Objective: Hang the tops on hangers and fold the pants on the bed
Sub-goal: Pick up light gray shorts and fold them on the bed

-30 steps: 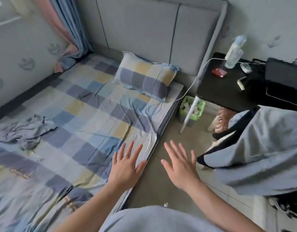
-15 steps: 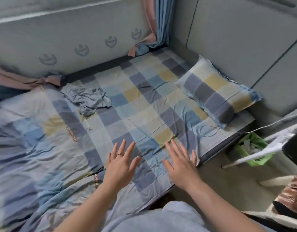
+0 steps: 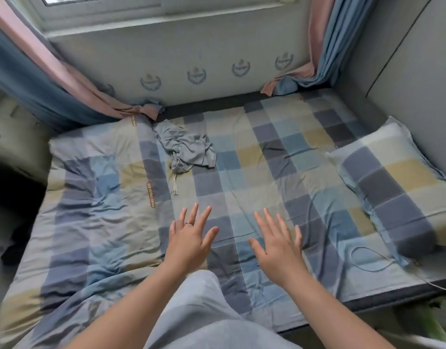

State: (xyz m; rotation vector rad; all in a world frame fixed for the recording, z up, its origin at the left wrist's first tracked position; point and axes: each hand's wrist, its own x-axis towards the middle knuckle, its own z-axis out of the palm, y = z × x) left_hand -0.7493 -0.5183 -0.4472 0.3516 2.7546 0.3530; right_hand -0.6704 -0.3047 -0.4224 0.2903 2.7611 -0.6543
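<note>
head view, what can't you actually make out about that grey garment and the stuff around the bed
Grey garment, head view: crumpled in a heap, so top or pants cannot be told.
Dark patch at the left edge: blurred, contents unreadable.
White cable on the sheet: its end is cut off by the right edge.
Green object, bottom right: blurred and cut off by the frame.

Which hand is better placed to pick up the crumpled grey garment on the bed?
Left. The left hand is open and almost directly in line with the grey garment; the right hand, also open, sits further to the side. Neither touches it.
</note>
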